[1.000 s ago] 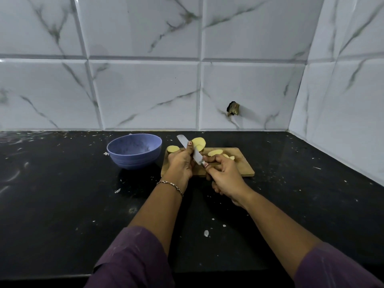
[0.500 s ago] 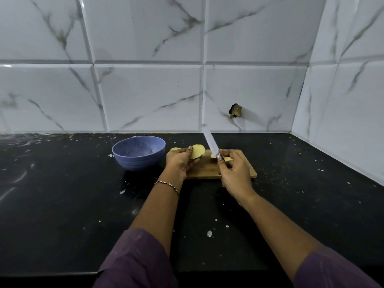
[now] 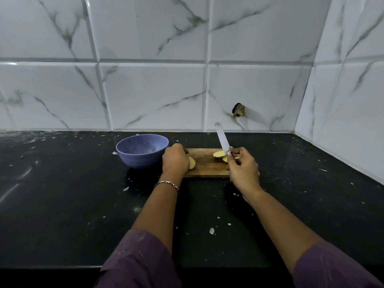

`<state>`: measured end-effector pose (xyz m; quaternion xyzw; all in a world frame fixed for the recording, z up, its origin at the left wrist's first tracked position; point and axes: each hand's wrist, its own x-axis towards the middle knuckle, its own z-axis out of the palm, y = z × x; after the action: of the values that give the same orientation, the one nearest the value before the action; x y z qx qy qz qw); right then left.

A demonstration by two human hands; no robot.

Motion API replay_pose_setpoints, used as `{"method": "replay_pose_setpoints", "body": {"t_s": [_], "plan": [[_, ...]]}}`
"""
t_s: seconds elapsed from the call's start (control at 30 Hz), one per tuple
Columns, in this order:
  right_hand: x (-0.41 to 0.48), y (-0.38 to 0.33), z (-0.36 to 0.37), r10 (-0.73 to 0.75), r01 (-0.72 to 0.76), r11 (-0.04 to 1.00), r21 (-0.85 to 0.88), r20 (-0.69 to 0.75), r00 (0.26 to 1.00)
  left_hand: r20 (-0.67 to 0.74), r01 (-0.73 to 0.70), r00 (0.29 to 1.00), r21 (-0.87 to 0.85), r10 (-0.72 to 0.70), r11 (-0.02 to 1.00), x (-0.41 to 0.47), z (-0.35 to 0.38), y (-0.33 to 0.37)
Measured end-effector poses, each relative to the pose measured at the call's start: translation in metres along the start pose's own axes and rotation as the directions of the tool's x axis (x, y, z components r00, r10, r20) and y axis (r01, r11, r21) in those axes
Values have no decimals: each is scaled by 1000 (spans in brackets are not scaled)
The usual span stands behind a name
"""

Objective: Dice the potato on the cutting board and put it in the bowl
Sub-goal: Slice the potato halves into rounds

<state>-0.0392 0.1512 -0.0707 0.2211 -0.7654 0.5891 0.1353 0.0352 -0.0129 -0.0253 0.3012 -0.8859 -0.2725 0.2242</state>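
A wooden cutting board (image 3: 204, 163) lies on the black counter with pale yellow potato slices on it. My left hand (image 3: 175, 161) is curled over a potato slice (image 3: 192, 163) at the board's left end and holds it down. My right hand (image 3: 242, 168) grips a knife (image 3: 222, 139) by its handle, blade pointing up and away above the board's right part. More potato slices (image 3: 219, 154) lie just under the blade, partly hidden by my right hand. The blue bowl (image 3: 142, 150) stands left of the board, close to my left hand.
The black counter (image 3: 72, 204) is speckled with small white scraps. White marble-look tiled walls (image 3: 153, 94) close the back and the right side, forming a corner at the right. A small dark fitting (image 3: 239, 110) sticks out of the back wall above the board.
My left hand has brought the potato slice down from a raised hold onto the board's left end. The knife has swung from between my hands to the right, blade up.
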Motion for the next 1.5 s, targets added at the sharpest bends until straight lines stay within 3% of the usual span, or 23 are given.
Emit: {"method": "replay_pose_setpoints", "body": {"t_s": [0.3,0.5,0.67,0.9,1.1,1.27,1.5], "plan": [[24,-6,-22,65,-66,998,23,67,996,-48,-122,989,281,141,952,-8,2,5],[37,4,-33,45,-44,998,-37,25,999,-46,-275,954,248,295,929,-8,13,13],[34,12,-35,-27,56,966,-252,117,993,-4,-374,923,224,385,900,-8,29,28],[35,14,-33,-74,96,952,-291,87,993,263,-518,849,246,459,819,8,49,46],[36,14,-32,-76,90,954,-286,60,995,336,-557,822,304,460,773,20,54,54],[36,13,-31,-57,77,946,-314,71,996,286,-515,850,277,442,811,26,58,51],[36,12,-31,-53,71,952,-297,68,996,98,-442,894,23,438,897,25,40,46]]}}
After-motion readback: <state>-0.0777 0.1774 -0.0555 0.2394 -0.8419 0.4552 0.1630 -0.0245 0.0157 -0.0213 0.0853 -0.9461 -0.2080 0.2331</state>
